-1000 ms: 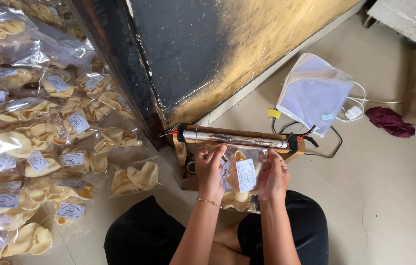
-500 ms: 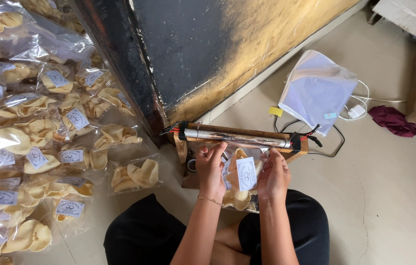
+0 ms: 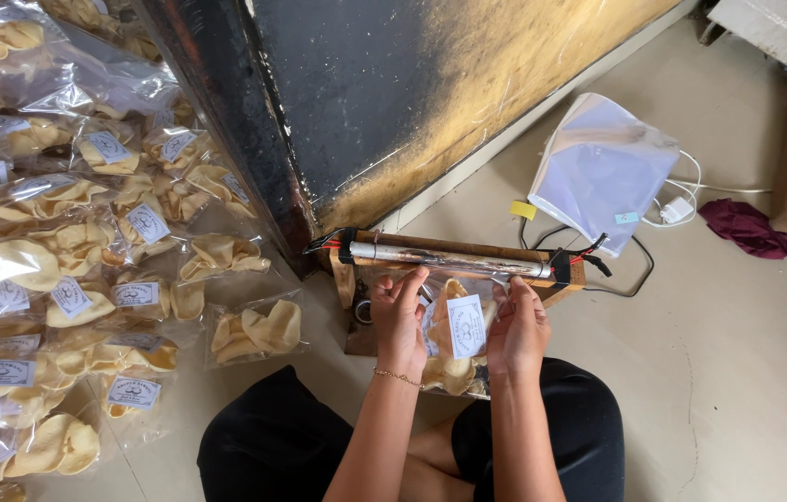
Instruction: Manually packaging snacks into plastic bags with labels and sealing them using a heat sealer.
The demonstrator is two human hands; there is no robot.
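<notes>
A clear plastic bag of yellow crackers point(image 3: 457, 358) with a white label hangs between my two hands. My left hand point(image 3: 398, 321) grips its upper left edge and my right hand point(image 3: 517, 330) grips its upper right edge. The bag's open top lies against a metal heating bar point(image 3: 445, 259) mounted on a wooden frame point(image 3: 563, 282) just beyond my fingers. Red and black wires run from both ends of the bar. My black-clad legs sit crossed below the bag.
Several sealed cracker bags with labels point(image 3: 68, 279) are piled on the floor at left, one point(image 3: 256, 331) lying nearest my knee. A dark wall panel point(image 3: 347, 102) rises behind the sealer. A pale plastic bag point(image 3: 600, 172), cables and a maroon cloth point(image 3: 747, 229) lie at right.
Both hands have nudged the bag's top slightly up toward the metal bar. Little else has moved.
</notes>
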